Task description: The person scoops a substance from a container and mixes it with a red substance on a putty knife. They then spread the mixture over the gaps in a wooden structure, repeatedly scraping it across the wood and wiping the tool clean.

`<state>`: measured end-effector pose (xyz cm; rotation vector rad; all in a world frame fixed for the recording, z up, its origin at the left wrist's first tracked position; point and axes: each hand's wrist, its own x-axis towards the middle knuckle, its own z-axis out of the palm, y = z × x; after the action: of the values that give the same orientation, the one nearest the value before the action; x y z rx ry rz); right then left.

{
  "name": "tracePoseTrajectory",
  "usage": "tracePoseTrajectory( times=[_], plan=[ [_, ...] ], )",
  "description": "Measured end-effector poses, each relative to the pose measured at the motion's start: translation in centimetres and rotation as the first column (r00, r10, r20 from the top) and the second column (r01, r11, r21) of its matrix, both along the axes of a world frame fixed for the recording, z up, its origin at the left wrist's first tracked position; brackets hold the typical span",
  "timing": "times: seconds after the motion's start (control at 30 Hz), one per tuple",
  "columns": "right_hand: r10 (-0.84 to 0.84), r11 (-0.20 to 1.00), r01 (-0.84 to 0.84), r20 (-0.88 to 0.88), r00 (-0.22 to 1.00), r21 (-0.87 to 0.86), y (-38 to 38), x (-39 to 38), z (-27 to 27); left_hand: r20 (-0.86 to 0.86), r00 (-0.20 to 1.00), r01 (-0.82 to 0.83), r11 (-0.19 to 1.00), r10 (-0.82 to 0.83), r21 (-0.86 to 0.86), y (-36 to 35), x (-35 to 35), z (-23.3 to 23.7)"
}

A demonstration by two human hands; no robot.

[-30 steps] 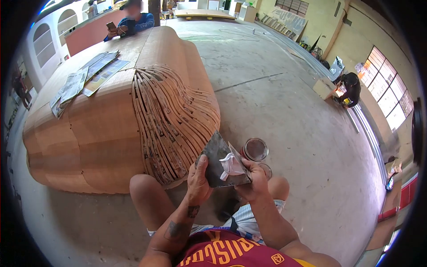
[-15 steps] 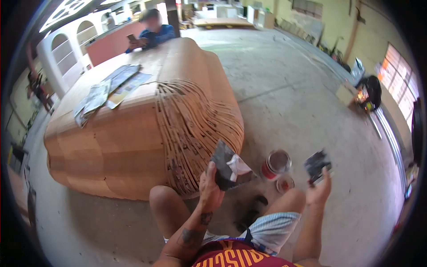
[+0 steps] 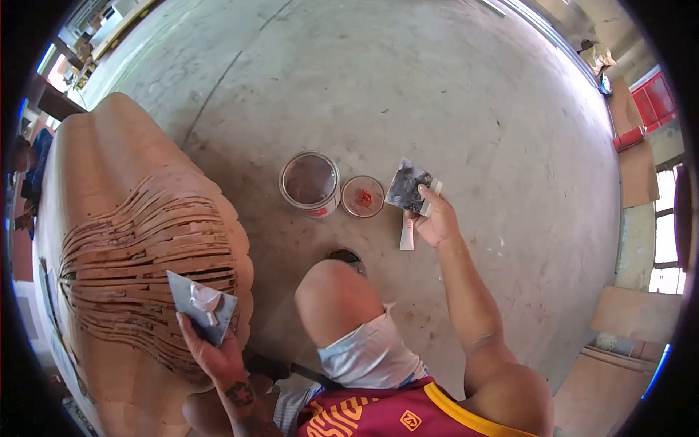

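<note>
My left hand (image 3: 218,357) holds a grey flat plate (image 3: 216,329) bearing a lump of pale pinkish paste (image 3: 206,300), in front of the grooved part of a large wooden form (image 3: 145,255). My right hand (image 3: 437,218) grips a dark-smeared flat plate (image 3: 409,186), thumb on top. Below that plate a pale, narrow tool (image 3: 407,234) shows near my fingers; whether they touch it is unclear. An open can (image 3: 309,182) of greyish-brown material stands on the floor beside a round lid (image 3: 362,197) with a red smear.
The wooden form's smooth top (image 3: 116,138) extends along the left. A person's blue sleeve (image 3: 36,167) shows beyond it. Wooden boards (image 3: 633,315) stand at the right, near a bright window (image 3: 665,218). My knee (image 3: 335,298) is below the can.
The view has turned right and down, so the wooden form now lies at the left. My right hand with its plate is now beside the lid; both hands still hold their plates.
</note>
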<state>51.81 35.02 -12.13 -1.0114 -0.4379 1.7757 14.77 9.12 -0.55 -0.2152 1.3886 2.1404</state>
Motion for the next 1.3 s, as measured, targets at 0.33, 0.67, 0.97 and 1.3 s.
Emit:
tracePoseTrajectory(
  times=[0.33, 0.67, 0.97, 1.3],
  plan=[
    [-0.037, 0.683, -0.73, 0.997, -0.071, -0.027, 3.6, -1.6, -11.6, -0.084, 0.996, -0.02, 0.989, 0.008, -0.144, 1.9, -3.4, -2.0],
    [-0.076, 0.503, -0.792, 0.896, -0.438, -0.345, 5.6, -4.2, -17.8, -0.072, 0.997, -0.002, 0.977, -0.014, -0.211, 2.4, -4.2, -3.4],
    [-0.225, 0.407, -0.863, 0.883, -0.411, -0.298, 7.4, -2.5, -19.4, -0.051, 0.995, -0.09, 0.971, 0.08, -0.223, 4.8, -3.8, -3.2],
    [0.078, 0.463, -0.747, 0.862, -0.501, -0.477, 7.6, -4.1, -20.2, -0.093, 0.996, -0.004, 0.971, -0.019, -0.237, 4.1, -4.5, -4.5]
  ],
)
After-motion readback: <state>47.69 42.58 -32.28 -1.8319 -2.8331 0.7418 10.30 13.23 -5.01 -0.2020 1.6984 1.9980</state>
